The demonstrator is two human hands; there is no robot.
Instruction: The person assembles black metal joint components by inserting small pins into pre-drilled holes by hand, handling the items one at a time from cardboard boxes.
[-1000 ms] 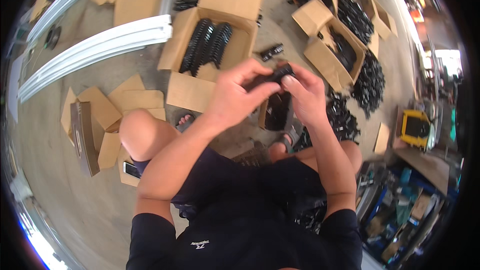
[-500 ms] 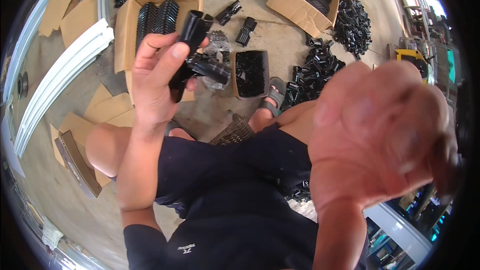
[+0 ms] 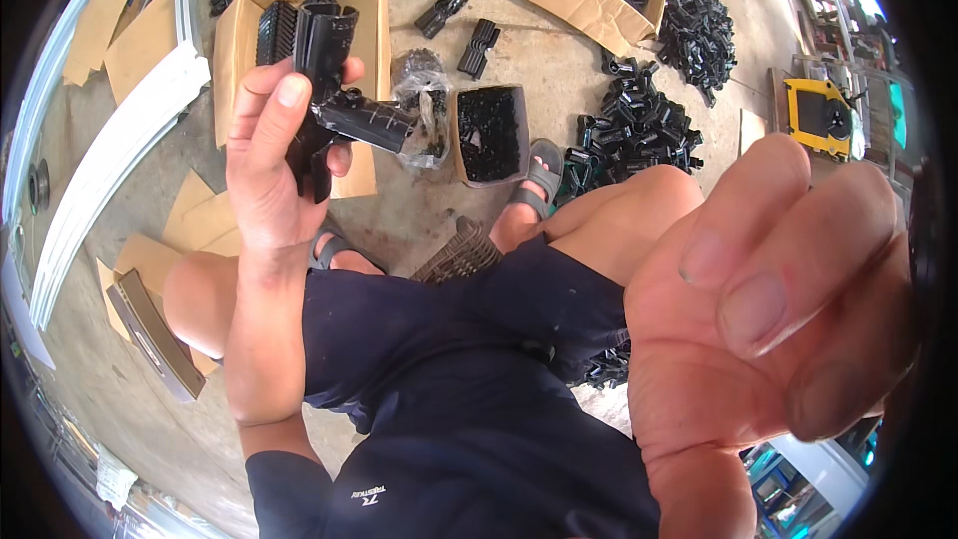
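Observation:
My left hand (image 3: 264, 155) is closed around a black T-shaped pipe joint (image 3: 324, 50), held upright over the floor with one branch (image 3: 364, 120) sticking out to the right. My thumb presses on its near side. Large and near on the right is my right hand (image 3: 768, 289), palm showing, fingers bent and apart, with nothing visible in it. Behind the held joint stands an open cardboard box (image 3: 228, 70) with rows of black joints stacked inside. Two loose black joints (image 3: 441, 12) lie on the floor beyond.
A small box of black parts (image 3: 524, 135) stands before my foot, beside a clear plastic bag (image 3: 424, 100). Black joints (image 3: 639, 125) lie heaped to the right. Another carton (image 3: 569, 15) is at the back. White curved strips (image 3: 120, 170), flattened cardboard and a yellow tool (image 3: 818, 120) lie around.
My left hand has shifted slightly left with the pipe joint, whose branch now points further right. My right hand has turned, and its bent fingers show more clearly. The view has shifted a little.

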